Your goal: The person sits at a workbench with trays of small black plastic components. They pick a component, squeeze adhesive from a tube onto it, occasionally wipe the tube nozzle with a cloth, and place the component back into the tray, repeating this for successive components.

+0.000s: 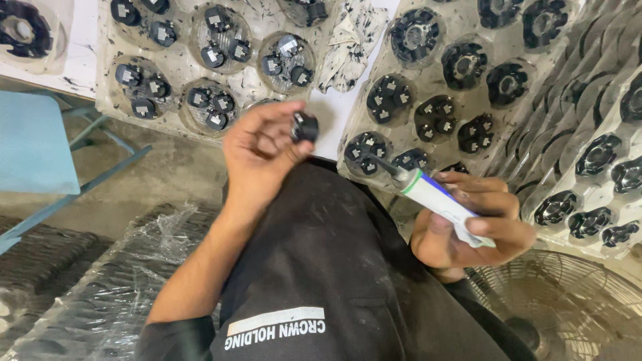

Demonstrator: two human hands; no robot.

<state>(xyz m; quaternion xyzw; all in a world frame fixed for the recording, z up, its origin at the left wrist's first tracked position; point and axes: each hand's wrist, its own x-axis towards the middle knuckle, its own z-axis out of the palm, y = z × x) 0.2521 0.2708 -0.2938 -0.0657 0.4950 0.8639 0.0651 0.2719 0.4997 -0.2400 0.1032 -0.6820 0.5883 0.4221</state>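
Head view: left hand [257, 150] pinches black part [305, 126], detail unclear; right hand [468, 224] holds tube [438, 197].

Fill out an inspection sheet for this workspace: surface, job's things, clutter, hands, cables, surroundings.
Surface: white table, smudged with black, mostly covered by trays.
Job's things: small black part pinched in the left hand; white tube with a dark nozzle in the right hand, its tip at a part in the middle tray. Left tray holds grouped black parts with pale patches.
Clutter: stained rag between trays; stacked trays at right.
Hands: both bare, each grip closed on its item.
Cables: nothing seen.
Surroundings: blue stool, plastic-wrapped black stacks, wire fan guard, dark clothing on the lap.
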